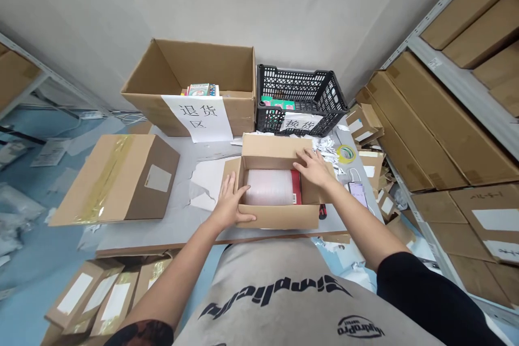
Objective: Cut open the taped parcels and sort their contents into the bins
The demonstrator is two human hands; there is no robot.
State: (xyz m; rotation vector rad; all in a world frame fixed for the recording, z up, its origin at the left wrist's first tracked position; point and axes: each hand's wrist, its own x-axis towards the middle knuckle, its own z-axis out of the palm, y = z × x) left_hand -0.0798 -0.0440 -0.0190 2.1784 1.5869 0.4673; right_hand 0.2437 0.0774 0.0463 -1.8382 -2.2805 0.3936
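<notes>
The left hand (229, 203) lies over the near left corner of a small open carton (279, 217). Its fingers (230, 181) are straight and slightly apart along the left flap, and the thumb rests on the front rim, pressing rather than clamping. The right hand (314, 168) is spread flat on the carton's far right corner, its fingers fanned apart over the rim and the right flap and closed on nothing. Between the two sets of fingers, inside the carton, lies a bubble-wrapped bundle (270, 186), with a red-covered item (296, 186) tucked against its right side, just under the right fingers. The carton sits on the grey tabletop (182, 221). Just right of the right fingers are torn paper scraps (328, 148), a roll of tape (346, 153) and a phone (358, 193). Well left of the left fingers stands a sealed carton (121, 178) banded with clear tape. Beyond both hands, against the wall, stand a large open carton (190, 73) with a handwritten paper sign (203, 116) hanging from its front and a black plastic crate (300, 92). Far to the right, metal shelving (466, 89) holds flat cartons.
</notes>
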